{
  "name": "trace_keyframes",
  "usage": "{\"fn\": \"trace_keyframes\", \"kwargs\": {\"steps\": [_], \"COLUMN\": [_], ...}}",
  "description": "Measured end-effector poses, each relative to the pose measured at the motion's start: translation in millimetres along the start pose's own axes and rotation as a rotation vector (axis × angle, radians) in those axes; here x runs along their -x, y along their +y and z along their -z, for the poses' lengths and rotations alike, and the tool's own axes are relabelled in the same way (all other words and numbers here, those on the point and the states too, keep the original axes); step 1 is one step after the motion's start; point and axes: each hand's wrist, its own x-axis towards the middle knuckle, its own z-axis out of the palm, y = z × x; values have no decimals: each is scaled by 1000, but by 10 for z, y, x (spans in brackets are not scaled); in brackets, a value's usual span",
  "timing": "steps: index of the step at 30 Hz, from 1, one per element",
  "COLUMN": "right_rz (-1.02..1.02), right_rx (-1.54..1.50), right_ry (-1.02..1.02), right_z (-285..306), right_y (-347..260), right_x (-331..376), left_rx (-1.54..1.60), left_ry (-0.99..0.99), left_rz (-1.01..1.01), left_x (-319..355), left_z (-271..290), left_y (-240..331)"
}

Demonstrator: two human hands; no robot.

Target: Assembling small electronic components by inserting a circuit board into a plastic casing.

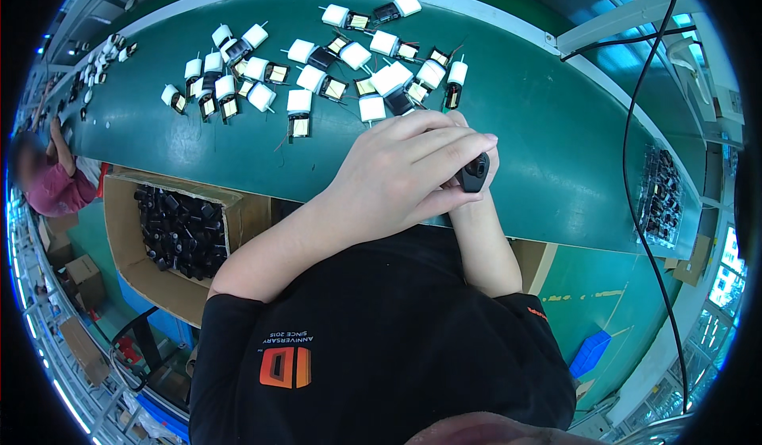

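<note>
We pinch a small black plastic housing (474,173) between our left fingers (448,153) and partly hidden right fingers (493,169); it should be light, stiff and slightly slippery, best gripped by its long sides. Beyond the fingers, white-and-black wired assemblies (299,102) lie across the smooth green tabletop (563,163). Left of them, in the workshop, stands a cardboard carton (123,227) of black parts (181,232).

Black cable (625,155), blue container (590,354), pink-shirted co-worker (63,189)

A factory workshop — green bench (563,167), small units (299,101), carton (121,223) of black pieces (182,232).
</note>
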Motion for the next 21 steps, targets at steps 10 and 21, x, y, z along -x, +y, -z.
{"fn": "trace_keyframes", "kwargs": {"steps": [10,21], "right_rz": [19,92], "right_rx": [-12,-3], "right_ry": [4,-97], "right_z": [-12,50], "right_y": [39,32], "right_x": [61,79], "left_rx": [31,21], "left_ry": [-16,-27], "left_rz": [-55,-19], "left_x": [67,78], "left_z": [-29,-97], "left_y": [-60,-28]}}
